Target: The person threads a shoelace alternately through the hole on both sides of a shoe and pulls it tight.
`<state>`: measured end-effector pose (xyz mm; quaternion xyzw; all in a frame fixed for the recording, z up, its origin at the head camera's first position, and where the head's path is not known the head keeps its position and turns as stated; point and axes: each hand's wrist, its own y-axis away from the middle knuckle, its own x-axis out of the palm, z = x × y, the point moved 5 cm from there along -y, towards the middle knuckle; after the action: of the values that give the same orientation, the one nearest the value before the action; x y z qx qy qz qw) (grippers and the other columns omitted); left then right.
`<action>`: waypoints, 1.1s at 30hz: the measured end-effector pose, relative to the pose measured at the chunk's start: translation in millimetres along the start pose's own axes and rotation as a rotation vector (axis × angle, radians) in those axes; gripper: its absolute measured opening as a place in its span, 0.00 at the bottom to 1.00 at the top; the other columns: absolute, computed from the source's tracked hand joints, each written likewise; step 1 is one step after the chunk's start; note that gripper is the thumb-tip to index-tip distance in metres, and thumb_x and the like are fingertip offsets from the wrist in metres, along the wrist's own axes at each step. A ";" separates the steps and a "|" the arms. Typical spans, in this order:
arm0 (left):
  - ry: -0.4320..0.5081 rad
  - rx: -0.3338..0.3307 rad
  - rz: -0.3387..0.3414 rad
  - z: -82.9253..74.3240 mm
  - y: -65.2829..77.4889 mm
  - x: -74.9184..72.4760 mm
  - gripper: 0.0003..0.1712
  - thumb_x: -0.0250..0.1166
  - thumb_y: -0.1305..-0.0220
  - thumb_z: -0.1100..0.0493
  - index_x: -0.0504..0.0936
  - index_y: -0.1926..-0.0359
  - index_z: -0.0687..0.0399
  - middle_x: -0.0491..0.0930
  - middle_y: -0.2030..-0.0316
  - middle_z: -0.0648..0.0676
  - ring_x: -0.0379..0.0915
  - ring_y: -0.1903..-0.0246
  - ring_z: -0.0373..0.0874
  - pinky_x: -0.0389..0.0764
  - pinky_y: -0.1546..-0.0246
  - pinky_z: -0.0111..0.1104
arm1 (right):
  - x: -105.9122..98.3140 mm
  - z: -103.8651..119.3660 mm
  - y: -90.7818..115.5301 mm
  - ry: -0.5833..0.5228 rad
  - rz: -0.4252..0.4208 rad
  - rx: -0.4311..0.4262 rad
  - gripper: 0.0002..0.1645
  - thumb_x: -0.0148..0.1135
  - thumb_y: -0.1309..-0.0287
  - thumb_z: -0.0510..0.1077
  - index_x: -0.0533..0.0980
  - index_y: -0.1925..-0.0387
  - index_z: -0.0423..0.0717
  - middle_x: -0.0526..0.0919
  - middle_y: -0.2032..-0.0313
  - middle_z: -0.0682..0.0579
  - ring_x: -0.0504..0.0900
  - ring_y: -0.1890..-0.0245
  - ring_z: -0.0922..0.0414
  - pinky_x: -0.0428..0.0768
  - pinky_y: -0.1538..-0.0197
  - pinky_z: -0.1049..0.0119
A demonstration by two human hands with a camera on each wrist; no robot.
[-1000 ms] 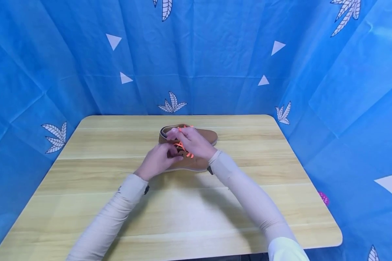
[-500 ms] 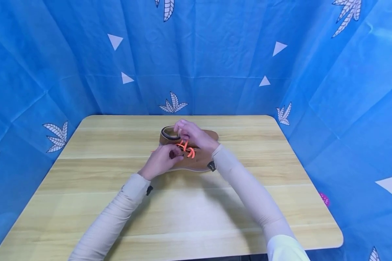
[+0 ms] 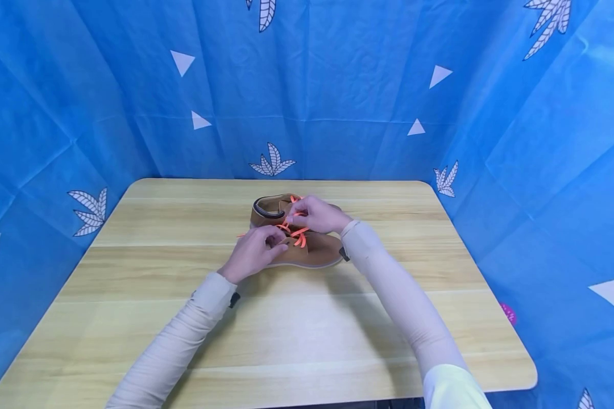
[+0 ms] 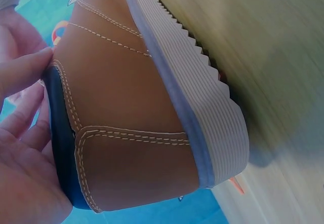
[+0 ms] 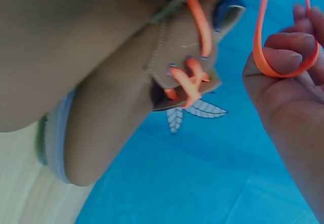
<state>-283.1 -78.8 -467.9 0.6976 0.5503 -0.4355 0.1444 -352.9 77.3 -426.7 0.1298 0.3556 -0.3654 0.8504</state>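
Observation:
Two brown shoes with orange laces stand side by side on the table. My left hand [image 3: 253, 251] grips the dark padded collar of the near shoe [image 3: 326, 248]; in the left wrist view its thumb [image 4: 30, 69] and fingers lie on either side of that collar [image 4: 63, 153]. Above the lacing, my right hand [image 3: 318, 216] holds an orange shoelace [image 5: 258, 36], which loops over its curled fingers in the right wrist view. Behind the near shoe, the far shoe [image 3: 260, 215] is partly covered by the right hand. Its laces [image 5: 186, 84] cross through eyelets.
A pale wood table [image 3: 297, 335] carries the shoes near its back edge. Blue curtain [image 3: 358, 91] with white triangles and leaves surrounds it at the back and sides. One orange lace end [image 4: 236, 185] shows beyond the near shoe's heel.
My right hand first lifted off the lacing, then came down and to the right, exposing more of the near shoe's toe and laces. The left hand has stayed almost in place at the collar.

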 end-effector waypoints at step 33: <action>-0.192 0.114 -0.154 -16.0 16.5 -4.8 0.12 0.77 0.40 0.56 0.84 0.60 0.53 0.80 0.61 0.51 0.76 0.61 0.45 0.82 0.61 0.37 | 18.9 5.6 1.8 0.196 0.309 -0.092 0.12 0.54 0.28 0.30 0.81 0.66 0.39 0.77 0.71 0.52 0.72 0.68 0.63 0.72 0.59 0.72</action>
<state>-261.2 -76.7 -459.5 0.6155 0.5601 -0.5408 0.1227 -339.7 65.9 -435.9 0.1788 0.4288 -0.1996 0.8627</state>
